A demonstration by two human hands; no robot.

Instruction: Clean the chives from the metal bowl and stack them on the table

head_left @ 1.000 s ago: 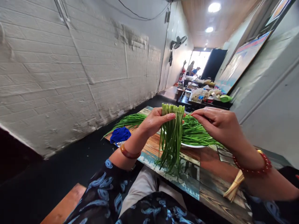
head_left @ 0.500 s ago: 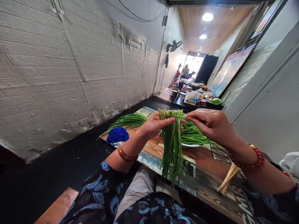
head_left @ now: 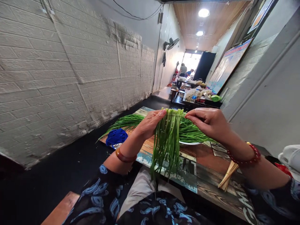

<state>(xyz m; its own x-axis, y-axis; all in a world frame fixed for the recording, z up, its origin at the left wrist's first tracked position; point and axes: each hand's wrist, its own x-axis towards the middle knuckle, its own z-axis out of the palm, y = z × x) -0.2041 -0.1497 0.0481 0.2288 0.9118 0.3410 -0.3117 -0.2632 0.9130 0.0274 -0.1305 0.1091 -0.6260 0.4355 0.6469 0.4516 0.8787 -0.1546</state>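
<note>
The left hand [head_left: 150,123], thumb shifted leftward, pinched green stalks [head_left: 167,140], now fanned wider; the right hand [head_left: 207,120] pinched a thin stick [head_left: 183,116].

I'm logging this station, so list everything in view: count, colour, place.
table: one, multicoloured, centre
bunch: one, green stalks, mid-air
left greens: one pile, green, table
dish: one, white, table
right greens: one pile, green, dish
cloth: one, blue, table's left
sticks: one bundle, tan, table's right
fan: one, dark, high
lights: several, white, overhead
signs: two, multicoloured, right
people: two, grey/blue-clad, background
clutter: uncounted, mixed, background
bangle: one, amber, left forearm
bracelet: one, red, right forearm
sleeves: two, black-blue, below
left grip: one, on bunch
right grip: one, on apparent thin stick
</note>
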